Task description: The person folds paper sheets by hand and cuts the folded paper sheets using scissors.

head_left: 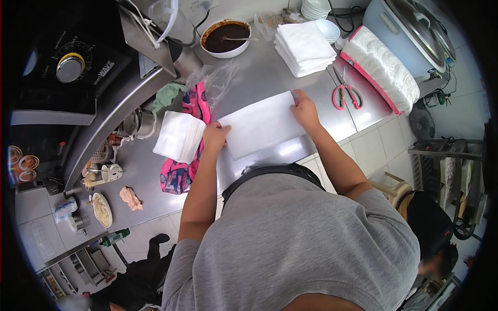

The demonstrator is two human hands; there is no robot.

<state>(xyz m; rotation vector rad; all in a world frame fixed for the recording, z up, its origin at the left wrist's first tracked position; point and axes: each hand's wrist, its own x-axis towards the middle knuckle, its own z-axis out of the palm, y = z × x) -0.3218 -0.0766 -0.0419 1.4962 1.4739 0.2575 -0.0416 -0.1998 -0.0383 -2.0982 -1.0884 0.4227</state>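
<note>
A white folded paper napkin [262,126] lies just above the steel counter, held at both ends. My left hand [216,136] pinches its left edge, and my right hand [306,110] grips its upper right corner. Close beside my left hand is a small stack of white napkins [179,137], resting partly on a pink patterned plastic wrapper [179,175]. Beyond the held sheet stands a taller pile of folded napkins [305,47]. Scissors with pink handles [346,94] lie to the right of my right hand, near a pink-edged pack of napkins [381,70].
At the back, a white bowl [226,39] holds dark sauce and a spoon. A microwave [62,67] occupies the left. Large lidded containers [410,31] stand back right. A dish of shredded food [100,210] sits far left. Other people [428,223] are on both sides.
</note>
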